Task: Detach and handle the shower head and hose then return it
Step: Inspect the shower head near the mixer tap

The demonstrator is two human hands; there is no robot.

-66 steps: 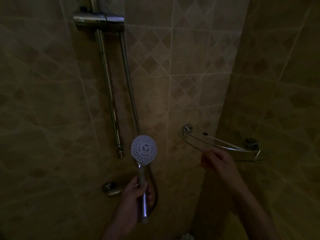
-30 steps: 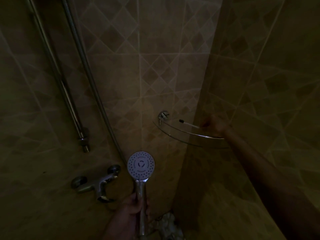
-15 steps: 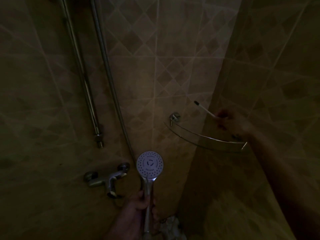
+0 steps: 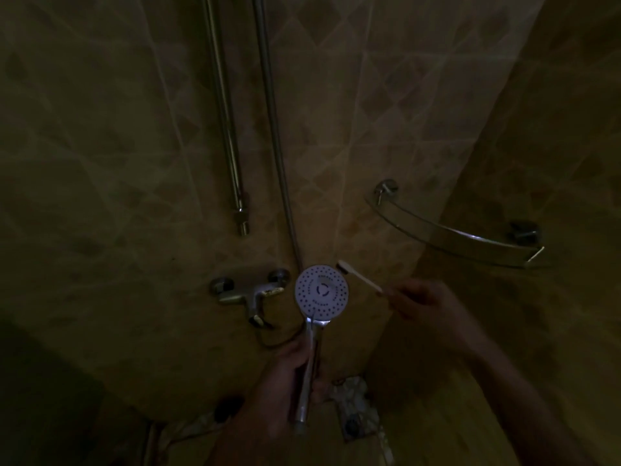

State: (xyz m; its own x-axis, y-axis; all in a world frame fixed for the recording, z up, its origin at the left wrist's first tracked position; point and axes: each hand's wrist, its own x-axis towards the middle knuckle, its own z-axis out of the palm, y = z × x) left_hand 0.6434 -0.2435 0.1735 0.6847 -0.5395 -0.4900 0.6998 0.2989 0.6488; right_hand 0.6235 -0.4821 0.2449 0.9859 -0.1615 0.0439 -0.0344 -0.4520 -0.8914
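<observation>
Gripping the chrome handle, the left hand (image 4: 295,375) held the shower head (image 4: 322,291) upright in front of the tiled corner, its long axis near vertical, tilted slightly right at the top. Its round white spray face pointed toward the camera; a ring mark sat at its centre, but no lettering could be read in the dim light. The right hand (image 4: 423,297) pinched a toothbrush (image 4: 359,276) by the handle, the brush lying slantwise with its bristle end up-left, at the upper right rim of the spray face; whether it touched was unclear. The hose (image 4: 272,122) ran down the wall beside the rail (image 4: 223,112) and passed behind the head. The tap (image 4: 252,292) sat just left of the head, and the glass shelf (image 4: 453,237) up to the right.
</observation>
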